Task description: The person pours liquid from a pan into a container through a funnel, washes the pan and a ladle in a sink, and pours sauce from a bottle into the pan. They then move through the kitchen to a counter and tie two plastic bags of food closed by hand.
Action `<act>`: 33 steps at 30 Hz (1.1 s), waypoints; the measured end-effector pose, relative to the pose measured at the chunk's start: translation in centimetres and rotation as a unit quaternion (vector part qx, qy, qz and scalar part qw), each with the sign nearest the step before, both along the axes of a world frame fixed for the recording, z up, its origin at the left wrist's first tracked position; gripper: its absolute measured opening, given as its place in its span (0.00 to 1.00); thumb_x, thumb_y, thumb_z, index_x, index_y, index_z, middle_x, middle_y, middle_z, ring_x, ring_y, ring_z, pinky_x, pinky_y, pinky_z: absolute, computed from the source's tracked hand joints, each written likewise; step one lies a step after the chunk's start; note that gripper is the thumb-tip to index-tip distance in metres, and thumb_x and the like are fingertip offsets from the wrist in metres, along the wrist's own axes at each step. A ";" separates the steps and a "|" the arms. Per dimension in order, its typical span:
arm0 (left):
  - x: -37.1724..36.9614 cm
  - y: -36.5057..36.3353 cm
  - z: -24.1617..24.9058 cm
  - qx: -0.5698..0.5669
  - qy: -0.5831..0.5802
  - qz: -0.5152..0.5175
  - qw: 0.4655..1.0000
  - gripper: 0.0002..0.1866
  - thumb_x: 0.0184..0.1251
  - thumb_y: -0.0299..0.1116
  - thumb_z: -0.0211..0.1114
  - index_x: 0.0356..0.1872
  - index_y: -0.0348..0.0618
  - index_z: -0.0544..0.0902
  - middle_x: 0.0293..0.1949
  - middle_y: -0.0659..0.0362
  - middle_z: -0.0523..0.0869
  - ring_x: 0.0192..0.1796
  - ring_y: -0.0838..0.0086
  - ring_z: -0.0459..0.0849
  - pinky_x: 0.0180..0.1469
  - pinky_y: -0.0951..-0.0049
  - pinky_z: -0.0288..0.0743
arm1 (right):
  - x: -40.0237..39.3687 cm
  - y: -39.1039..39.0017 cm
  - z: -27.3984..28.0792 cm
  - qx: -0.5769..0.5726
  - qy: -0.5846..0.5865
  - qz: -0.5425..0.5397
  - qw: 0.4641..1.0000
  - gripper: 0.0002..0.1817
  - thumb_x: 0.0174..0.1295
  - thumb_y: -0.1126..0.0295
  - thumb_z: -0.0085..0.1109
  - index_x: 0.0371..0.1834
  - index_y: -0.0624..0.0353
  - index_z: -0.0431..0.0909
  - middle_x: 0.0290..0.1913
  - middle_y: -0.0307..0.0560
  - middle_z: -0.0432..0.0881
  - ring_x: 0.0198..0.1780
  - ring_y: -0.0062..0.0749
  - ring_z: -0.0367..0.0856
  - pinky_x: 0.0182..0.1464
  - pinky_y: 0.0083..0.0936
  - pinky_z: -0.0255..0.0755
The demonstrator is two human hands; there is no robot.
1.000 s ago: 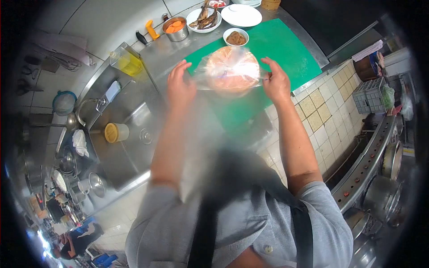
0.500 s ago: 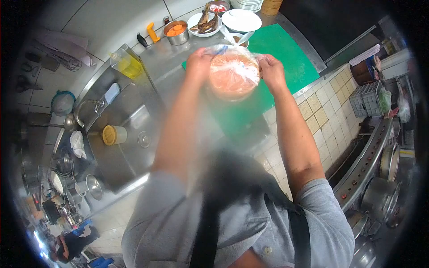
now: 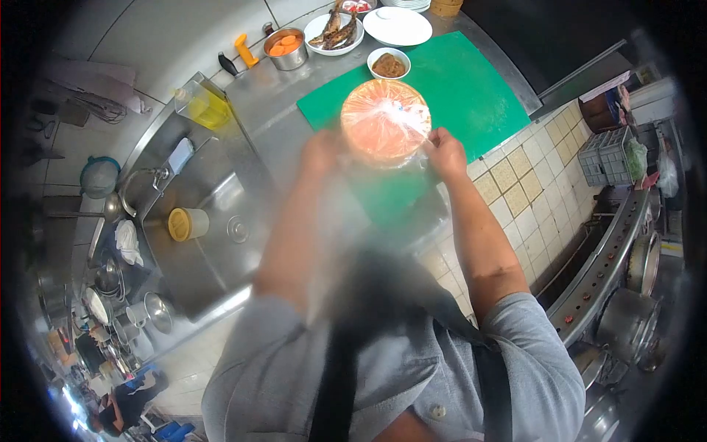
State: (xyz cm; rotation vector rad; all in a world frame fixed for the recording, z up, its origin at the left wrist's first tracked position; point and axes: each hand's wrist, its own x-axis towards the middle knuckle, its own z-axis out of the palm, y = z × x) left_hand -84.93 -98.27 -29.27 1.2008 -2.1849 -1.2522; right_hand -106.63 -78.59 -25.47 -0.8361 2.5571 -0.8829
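Note:
A round orange-pink container [image 3: 384, 121], wrapped in clear plastic that is gathered and shiny on top, stands over the green cutting board [image 3: 471, 96]. At its lower right, my right hand [image 3: 446, 153] pinches the edge of the plastic wrap. My left hand [image 3: 321, 153] is beside the container's left side, blurred, and its fingers are too smeared to read. Just behind the container, a small white bowl [image 3: 389, 65] holds brown paste.
Behind the board are a white plate [image 3: 398, 28], a plate of fish [image 3: 335, 35] and a metal pot of orange slices [image 3: 286, 48]. A sink [image 3: 199, 265] with a yellow-lidded tub [image 3: 187, 224] lies left. A person [image 3: 125, 405] is at far lower left.
Both hands have moved down from the container's upper sides toward its lower sides. The plastic raised behind the container has come down, and the bowl of brown paste now shows fully.

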 end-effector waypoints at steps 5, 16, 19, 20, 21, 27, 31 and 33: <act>1.5 1.9 -0.2 0.126 0.110 0.002 0.986 0.22 0.64 0.30 0.65 0.59 0.39 0.76 0.46 0.55 0.84 0.46 0.71 0.83 0.47 0.69 0.77 | 3.3 1.3 2.1 -0.075 0.031 0.044 0.996 0.24 0.55 0.68 0.67 0.55 0.54 0.73 0.45 0.53 0.81 0.47 0.50 0.81 0.48 0.41 0.75; 5.9 6.3 5.0 -0.156 -0.018 0.075 0.985 0.36 0.49 0.30 0.75 0.63 0.43 0.71 0.54 0.55 0.76 0.50 0.66 0.80 0.47 0.66 0.75 | 6.9 4.3 7.2 -0.202 0.010 0.090 0.975 0.39 0.50 0.71 0.71 0.67 0.51 0.63 0.67 0.62 0.62 0.60 0.56 0.73 0.57 0.42 0.74; 5.1 7.9 6.2 -0.212 0.105 0.040 0.971 0.37 0.50 0.26 0.74 0.63 0.42 0.69 0.57 0.53 0.75 0.54 0.66 0.79 0.52 0.66 0.75 | 6.6 2.3 8.4 -0.246 0.152 0.155 0.945 0.35 0.48 0.68 0.74 0.60 0.53 0.67 0.67 0.64 0.64 0.59 0.53 0.75 0.55 0.37 0.75; 4.5 8.2 5.3 -0.214 0.107 0.040 0.970 0.37 0.50 0.26 0.74 0.63 0.42 0.69 0.57 0.53 0.75 0.54 0.66 0.79 0.52 0.66 0.75 | 6.6 1.6 7.8 -0.241 0.183 0.172 0.937 0.32 0.48 0.70 0.74 0.55 0.54 0.67 0.64 0.63 0.68 0.57 0.52 0.77 0.55 0.35 0.76; 3.6 8.6 3.5 -0.140 0.181 0.018 0.973 0.37 0.50 0.25 0.74 0.64 0.41 0.68 0.57 0.52 0.74 0.56 0.65 0.78 0.55 0.65 0.75 | 6.5 1.0 7.2 -0.236 0.214 0.190 0.929 0.29 0.47 0.71 0.74 0.51 0.55 0.68 0.60 0.62 0.72 0.56 0.50 0.78 0.54 0.34 0.76; 0.8 10.7 5.4 0.037 0.250 -0.059 0.966 0.37 0.51 0.26 0.76 0.62 0.39 0.65 0.57 0.49 0.74 0.61 0.62 0.76 0.64 0.62 0.70 | 4.9 0.1 5.7 -0.446 -0.215 0.057 0.867 0.21 0.50 0.81 0.69 0.42 0.56 0.67 0.46 0.43 0.77 0.46 0.28 0.79 0.49 0.23 0.76; 0.3 10.4 2.7 -0.147 0.146 -0.030 0.978 0.34 0.47 0.30 0.78 0.56 0.40 0.69 0.54 0.50 0.76 0.57 0.59 0.77 0.61 0.61 0.70 | 3.6 2.1 7.3 -0.483 -0.211 0.022 0.850 0.19 0.54 0.81 0.69 0.41 0.54 0.67 0.41 0.37 0.75 0.43 0.20 0.76 0.44 0.20 0.74; 0.0 9.9 2.8 -0.150 0.133 -0.020 0.979 0.33 0.46 0.32 0.79 0.52 0.41 0.70 0.51 0.50 0.77 0.56 0.58 0.77 0.59 0.61 0.70 | 2.3 3.2 6.5 -0.453 -0.170 -0.027 0.875 0.19 0.54 0.79 0.70 0.40 0.55 0.67 0.37 0.37 0.76 0.42 0.21 0.77 0.42 0.18 0.72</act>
